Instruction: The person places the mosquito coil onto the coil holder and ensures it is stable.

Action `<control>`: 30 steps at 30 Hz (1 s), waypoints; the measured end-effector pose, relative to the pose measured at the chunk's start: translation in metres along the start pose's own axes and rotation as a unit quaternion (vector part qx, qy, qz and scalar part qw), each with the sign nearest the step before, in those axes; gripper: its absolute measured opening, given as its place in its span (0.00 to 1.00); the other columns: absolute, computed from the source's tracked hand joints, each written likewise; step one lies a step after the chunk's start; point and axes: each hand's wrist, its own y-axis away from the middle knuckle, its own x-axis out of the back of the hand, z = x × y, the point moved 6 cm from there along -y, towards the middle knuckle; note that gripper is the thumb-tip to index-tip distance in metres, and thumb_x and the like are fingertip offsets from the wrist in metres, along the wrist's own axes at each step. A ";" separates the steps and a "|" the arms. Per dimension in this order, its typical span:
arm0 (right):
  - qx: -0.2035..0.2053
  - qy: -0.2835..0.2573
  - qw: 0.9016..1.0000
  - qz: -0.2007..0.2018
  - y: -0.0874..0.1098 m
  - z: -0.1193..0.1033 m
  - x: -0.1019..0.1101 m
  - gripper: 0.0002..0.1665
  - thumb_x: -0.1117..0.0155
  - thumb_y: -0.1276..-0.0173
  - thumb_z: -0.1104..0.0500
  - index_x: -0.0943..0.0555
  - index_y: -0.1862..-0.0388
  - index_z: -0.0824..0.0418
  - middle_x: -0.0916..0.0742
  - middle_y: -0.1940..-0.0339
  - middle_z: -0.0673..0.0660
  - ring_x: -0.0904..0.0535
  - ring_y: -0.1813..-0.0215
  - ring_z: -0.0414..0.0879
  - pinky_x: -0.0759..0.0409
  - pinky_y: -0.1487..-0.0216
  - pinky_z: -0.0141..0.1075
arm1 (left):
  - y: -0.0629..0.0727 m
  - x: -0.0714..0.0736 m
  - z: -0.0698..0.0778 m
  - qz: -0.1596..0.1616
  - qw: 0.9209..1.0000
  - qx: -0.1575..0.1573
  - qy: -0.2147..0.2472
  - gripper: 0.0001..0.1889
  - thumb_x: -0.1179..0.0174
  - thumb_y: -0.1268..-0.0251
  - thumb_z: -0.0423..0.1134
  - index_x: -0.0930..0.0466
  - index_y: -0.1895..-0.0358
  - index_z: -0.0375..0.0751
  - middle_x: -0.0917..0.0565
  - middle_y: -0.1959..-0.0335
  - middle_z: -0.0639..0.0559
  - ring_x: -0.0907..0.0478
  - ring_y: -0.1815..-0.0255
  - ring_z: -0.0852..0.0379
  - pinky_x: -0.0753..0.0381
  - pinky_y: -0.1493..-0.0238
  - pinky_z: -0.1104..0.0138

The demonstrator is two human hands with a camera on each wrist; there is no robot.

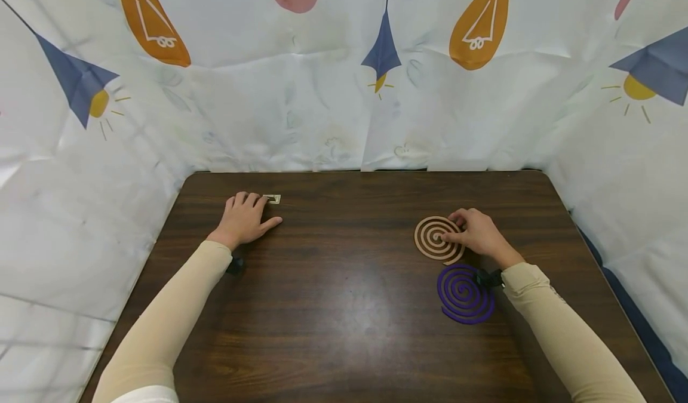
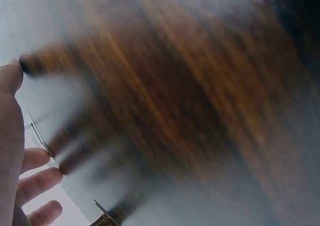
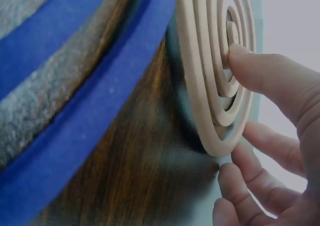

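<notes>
At the far left of the table my left hand (image 1: 243, 219) lies palm down with its fingers spread. Its index fingertip touches a small flat metal coil stand (image 1: 274, 199); the left wrist view catches a thin metal piece (image 2: 41, 138) edge-on by the fingers. On the right, my right hand (image 1: 478, 232) holds a tan mosquito coil (image 1: 421, 237). The thumb (image 3: 265, 71) presses at the spiral's centre, while the other fingers meet its outer edge. Just nearer to me lies a purple mosquito coil (image 1: 448, 316), partly under the right wrist's camera.
A dark wood-grain table (image 1: 344, 343) spans the front, its far edge close to a printed white curtain (image 1: 322, 104) that also hangs at both sides. Low in the left wrist view shows a brownish metallic piece (image 2: 106, 220), too cut off to tell.
</notes>
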 end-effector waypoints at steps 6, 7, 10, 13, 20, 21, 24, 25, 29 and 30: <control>-0.006 -0.015 1.000 -0.001 0.000 0.000 0.002 0.33 0.24 0.34 0.45 0.20 0.40 0.66 0.15 0.48 0.67 0.18 0.51 0.57 0.19 0.51 0.51 | 0.000 0.001 0.004 0.008 1.000 -0.011 -0.006 0.42 0.52 0.21 0.65 0.38 0.22 0.32 0.33 0.27 0.29 0.40 0.25 0.27 0.43 0.24 0.34; -0.010 -0.016 1.000 -0.002 0.000 0.000 0.002 0.33 0.24 0.34 0.45 0.21 0.40 0.66 0.15 0.49 0.66 0.18 0.51 0.56 0.19 0.52 0.50 | -0.001 0.001 0.004 0.009 1.000 -0.012 -0.006 0.42 0.52 0.21 0.65 0.38 0.22 0.32 0.33 0.27 0.30 0.40 0.25 0.27 0.43 0.24 0.34; -0.016 -0.021 1.000 -0.005 0.001 0.001 0.002 0.34 0.24 0.34 0.44 0.22 0.40 0.66 0.15 0.51 0.65 0.18 0.54 0.55 0.20 0.56 0.46 | -0.001 -0.001 0.005 0.008 1.000 -0.013 -0.002 0.42 0.53 0.21 0.65 0.39 0.22 0.32 0.33 0.26 0.30 0.40 0.24 0.28 0.43 0.24 0.34; -0.016 -0.022 1.000 -0.008 0.001 0.001 0.002 0.36 0.24 0.35 0.44 0.22 0.39 0.66 0.15 0.53 0.64 0.20 0.56 0.53 0.22 0.58 0.43 | 0.000 -0.002 0.006 0.006 1.000 -0.012 0.007 0.43 0.52 0.22 0.66 0.39 0.21 0.32 0.34 0.25 0.31 0.42 0.23 0.29 0.45 0.23 0.34; -0.019 -0.023 1.000 -0.008 0.001 0.001 0.000 0.37 0.24 0.35 0.44 0.21 0.38 0.68 0.17 0.53 0.64 0.21 0.56 0.53 0.24 0.59 0.41 | 0.001 -0.004 0.009 0.008 1.000 -0.012 0.014 0.44 0.50 0.23 0.66 0.40 0.20 0.33 0.35 0.23 0.32 0.43 0.21 0.30 0.45 0.24 0.33; -0.019 -0.024 0.999 -0.007 0.001 0.001 0.000 0.37 0.24 0.35 0.44 0.20 0.38 0.68 0.17 0.53 0.64 0.21 0.56 0.53 0.24 0.58 0.41 | 0.001 -0.004 0.010 0.008 1.000 -0.011 0.014 0.44 0.50 0.23 0.66 0.40 0.20 0.33 0.35 0.23 0.32 0.43 0.21 0.30 0.45 0.24 0.33; -0.018 -0.028 0.999 -0.003 0.003 -0.001 0.001 0.36 0.23 0.35 0.44 0.20 0.39 0.67 0.17 0.53 0.65 0.21 0.55 0.54 0.23 0.57 0.43 | 0.001 -0.006 0.011 0.006 1.000 -0.009 0.015 0.44 0.52 0.22 0.67 0.41 0.20 0.33 0.36 0.23 0.32 0.44 0.20 0.30 0.45 0.24 0.33; -0.018 -0.030 0.999 -0.002 0.003 -0.001 0.001 0.35 0.23 0.35 0.45 0.20 0.39 0.67 0.17 0.52 0.65 0.21 0.54 0.54 0.22 0.56 0.44 | 0.001 -0.007 0.011 0.005 1.000 -0.008 0.016 0.44 0.52 0.22 0.67 0.41 0.20 0.33 0.36 0.23 0.32 0.44 0.20 0.30 0.46 0.24 0.33; -0.016 -0.039 0.999 0.001 0.004 -0.001 0.002 0.35 0.23 0.35 0.46 0.20 0.38 0.67 0.19 0.49 0.67 0.21 0.51 0.56 0.21 0.54 0.47 | 0.003 -0.007 0.013 0.002 1.000 -0.005 0.026 0.45 0.52 0.22 0.67 0.43 0.19 0.32 0.38 0.22 0.30 0.44 0.20 0.29 0.46 0.23 0.32; -0.016 -0.040 0.999 0.001 0.004 -0.001 0.001 0.35 0.23 0.35 0.46 0.21 0.38 0.67 0.19 0.48 0.67 0.21 0.51 0.56 0.21 0.53 0.47 | 0.003 -0.007 0.014 0.001 1.000 -0.005 0.028 0.46 0.52 0.22 0.67 0.44 0.19 0.32 0.39 0.22 0.30 0.44 0.20 0.28 0.46 0.23 0.32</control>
